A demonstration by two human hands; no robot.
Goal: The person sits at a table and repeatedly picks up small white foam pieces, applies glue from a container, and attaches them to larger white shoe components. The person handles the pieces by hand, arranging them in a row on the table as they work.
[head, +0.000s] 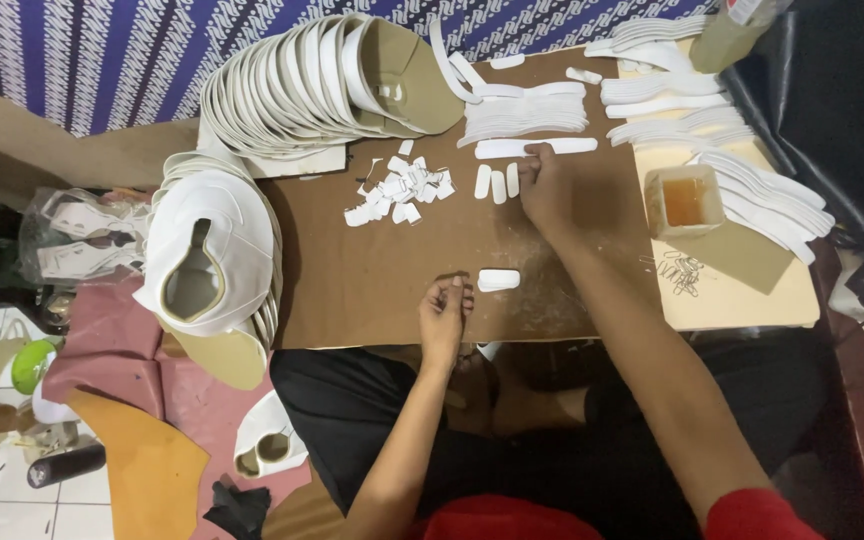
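One small white oblong piece (498,280) lies flat on the brown tabletop (372,280), long axis running 3 to 9 o'clock. It sits just beside the left hand (445,312), at that hand's 2 o'clock; this hand is nearer, fingers curled together, holding nothing visible. The right hand (547,185) lies at 12 o'clock from the piece, fingertips pressed together on a long white strip (535,148). Three short white pieces (497,183) stand side by side at its 9 o'clock. Scattered white tabs (397,190) lie farther toward 9 o'clock. A square translucent tub of amber liquid (685,200) sits at 3 o'clock. Stacked white shoe uppers (212,250) occupy 9 o'clock.
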